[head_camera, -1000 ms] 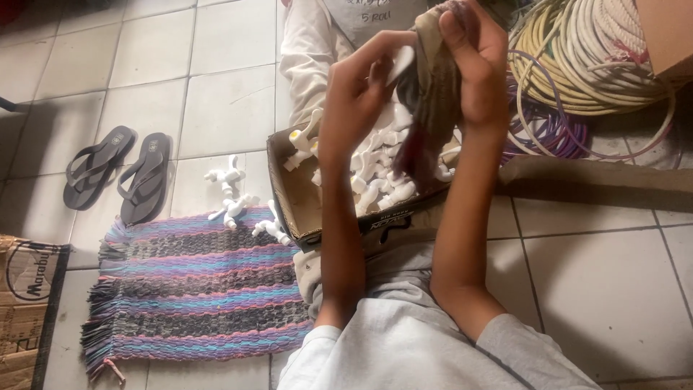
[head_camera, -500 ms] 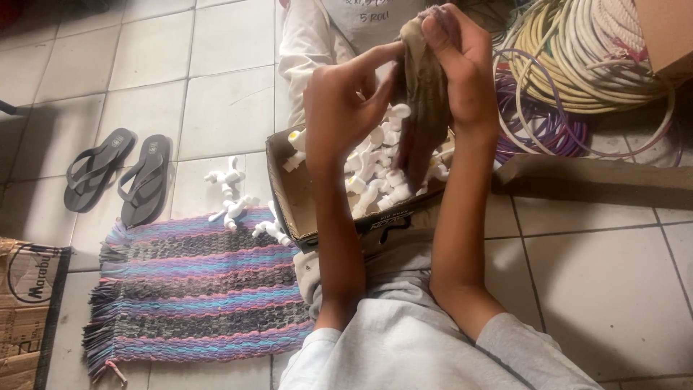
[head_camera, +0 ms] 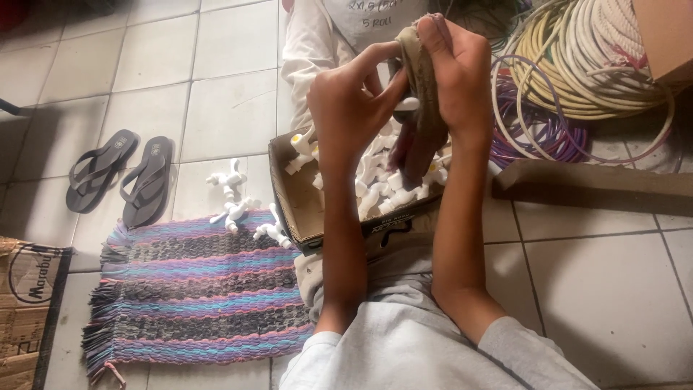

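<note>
in the head view, the left hand (head_camera: 354, 94) and the right hand (head_camera: 455, 72) are raised together above an open cardboard box (head_camera: 296, 209) that stands on the tiled floor (head_camera: 599, 289). the right hand is closed around a brown cloth (head_camera: 422, 108), which hangs down from its grip, and the left hand pinches a small white plastic fitting (head_camera: 406, 104) against this cloth with the fingers bent. the box is full of more white fittings (head_camera: 375, 191). some loose fittings (head_camera: 234, 198) lie on the floor just beside the box, near a striped woven mat (head_camera: 195, 289). a pair of dark sandals (head_camera: 123, 177) lies well apart on the left. coils of hose (head_camera: 585, 65) are at the upper right.
</note>
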